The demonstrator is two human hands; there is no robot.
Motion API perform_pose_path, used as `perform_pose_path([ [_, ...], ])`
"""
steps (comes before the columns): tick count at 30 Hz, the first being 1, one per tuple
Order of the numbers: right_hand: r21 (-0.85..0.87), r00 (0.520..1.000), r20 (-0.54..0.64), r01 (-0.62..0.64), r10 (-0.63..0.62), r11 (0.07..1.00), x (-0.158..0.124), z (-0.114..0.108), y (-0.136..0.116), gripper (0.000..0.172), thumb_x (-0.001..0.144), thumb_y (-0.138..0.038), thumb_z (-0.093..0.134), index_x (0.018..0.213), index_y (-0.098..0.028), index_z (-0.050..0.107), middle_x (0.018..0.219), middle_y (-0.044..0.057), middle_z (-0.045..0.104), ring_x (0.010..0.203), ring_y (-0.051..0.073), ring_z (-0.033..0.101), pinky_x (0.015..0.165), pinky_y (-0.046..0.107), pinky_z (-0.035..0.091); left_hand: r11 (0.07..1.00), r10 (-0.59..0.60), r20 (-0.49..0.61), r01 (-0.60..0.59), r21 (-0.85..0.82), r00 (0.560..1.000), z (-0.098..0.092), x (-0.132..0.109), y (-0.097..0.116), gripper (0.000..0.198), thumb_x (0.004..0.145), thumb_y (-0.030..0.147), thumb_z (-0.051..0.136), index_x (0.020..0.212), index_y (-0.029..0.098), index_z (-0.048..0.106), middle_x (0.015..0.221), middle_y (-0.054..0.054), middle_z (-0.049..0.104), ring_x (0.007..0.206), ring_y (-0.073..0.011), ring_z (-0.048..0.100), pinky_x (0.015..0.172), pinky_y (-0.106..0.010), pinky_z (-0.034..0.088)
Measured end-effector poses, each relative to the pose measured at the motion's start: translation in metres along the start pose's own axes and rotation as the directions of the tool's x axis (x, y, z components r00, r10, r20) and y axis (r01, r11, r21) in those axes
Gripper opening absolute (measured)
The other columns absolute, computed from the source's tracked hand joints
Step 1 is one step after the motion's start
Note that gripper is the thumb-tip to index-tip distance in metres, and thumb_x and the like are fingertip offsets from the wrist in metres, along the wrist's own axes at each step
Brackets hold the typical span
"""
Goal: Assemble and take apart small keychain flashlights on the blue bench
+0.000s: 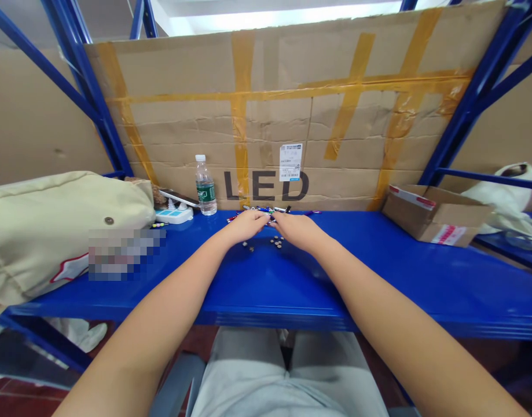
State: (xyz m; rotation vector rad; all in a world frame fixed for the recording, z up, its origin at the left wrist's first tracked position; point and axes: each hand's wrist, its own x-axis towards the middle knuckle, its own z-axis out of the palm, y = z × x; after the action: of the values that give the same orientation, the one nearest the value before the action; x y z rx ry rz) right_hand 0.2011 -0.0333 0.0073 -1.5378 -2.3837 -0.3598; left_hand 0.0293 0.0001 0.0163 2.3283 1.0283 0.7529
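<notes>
Centrally, pen-like items (264,209) are reached over by both hands on the blue bench (400,272).
Pile is set near the cardboard panel (183,133), just beyond the fingertips; small round pieces (276,242) are scattered nearer, below the hands. Left hand (246,226) and right hand (297,229) are brought together, fingers low; whether anything is gripped cannot be told. Pen-like items judged light, stiff, smooth, prone to rolling; best pinched mid-length. Round pieces probably hard, best taken by the rim. Pile partly hidden by the hands; fingertips blurred, exact count and material not made out.
</notes>
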Motion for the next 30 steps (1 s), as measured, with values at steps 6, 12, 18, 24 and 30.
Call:
perform_pose_path([
  [6, 0.072, 0.997, 0.074, 0.016, -0.021, 0.997, -0.005, -0.004, -0.008, 0.031, 0.098, -0.035, 0.026, 0.109, -0.016, 0.047, 0.099, 0.013, 0.067, 0.083, 0.026, 0.064, 0.064, 0.030, 0.038, 1.000, -0.011, -0.016, 0.011, -0.018, 1.000, -0.002, 0.002, -0.004, 0.036, 0.086, 0.042, 0.038, 0.063, 0.017, 0.051, 0.051, 0.005, 0.041, 0.048, -0.0104, 0.036, 0.048, -0.023, 0.030],
  [12, 0.115, 0.996, 0.062, -0.067, 0.060, 0.991, -0.003, -0.003, -0.010, 0.027, 0.096, -0.032, 0.028, 0.105, -0.015, 0.047, 0.097, 0.014, 0.067, 0.083, 0.026, 0.063, 0.060, 0.029, 0.034, 0.995, 0.076, -0.032, -0.074, 0.072, 0.997, -0.002, -0.001, 0.004, 0.037, 0.089, 0.040, 0.036, 0.064, 0.017, 0.051, 0.056, 0.002, 0.049, 0.057, -0.0125, 0.044, 0.056, -0.023, 0.036],
  [18, 0.228, 0.977, -0.011, -0.207, 0.215, 0.951, 0.003, 0.004, -0.009, 0.021, 0.093, -0.029, 0.029, 0.096, -0.017, 0.046, 0.090, 0.014, 0.066, 0.079, 0.026, 0.062, 0.057, 0.029, 0.033, 0.989, 0.110, -0.059, -0.104, 0.106, 0.992, 0.001, -0.002, 0.007, 0.038, 0.092, 0.038, 0.032, 0.074, 0.016, 0.058, 0.074, -0.002, 0.063, 0.073, -0.0169, 0.057, 0.069, -0.027, 0.043],
  [24, 0.547, 0.899, -0.126, -0.290, 0.419, 0.786, 0.013, 0.012, 0.005, 0.026, 0.095, -0.031, 0.022, 0.088, -0.020, 0.044, 0.084, 0.010, 0.063, 0.076, 0.020, 0.058, 0.065, 0.028, 0.041, 0.909, 0.276, 0.034, -0.272, 0.315, 0.961, 0.012, -0.001, 0.008, 0.035, 0.094, 0.034, 0.033, 0.088, 0.017, 0.063, 0.094, -0.008, 0.068, 0.087, -0.0215, 0.061, 0.082, -0.032, 0.044],
  [30, 0.453, 0.882, 0.143, -0.461, 0.449, 0.763, 0.003, -0.011, 0.043, 0.023, 0.088, -0.034, 0.039, 0.078, -0.019, 0.051, 0.069, 0.005, 0.059, 0.059, 0.017, 0.055, 0.057, 0.028, 0.042, 0.934, 0.209, -0.064, -0.180, 0.307, 0.976, 0.007, -0.002, 0.006, 0.026, 0.091, 0.035, 0.043, 0.099, 0.018, 0.061, 0.098, -0.006, 0.066, 0.089, -0.0210, 0.060, 0.078, -0.030, 0.043],
])
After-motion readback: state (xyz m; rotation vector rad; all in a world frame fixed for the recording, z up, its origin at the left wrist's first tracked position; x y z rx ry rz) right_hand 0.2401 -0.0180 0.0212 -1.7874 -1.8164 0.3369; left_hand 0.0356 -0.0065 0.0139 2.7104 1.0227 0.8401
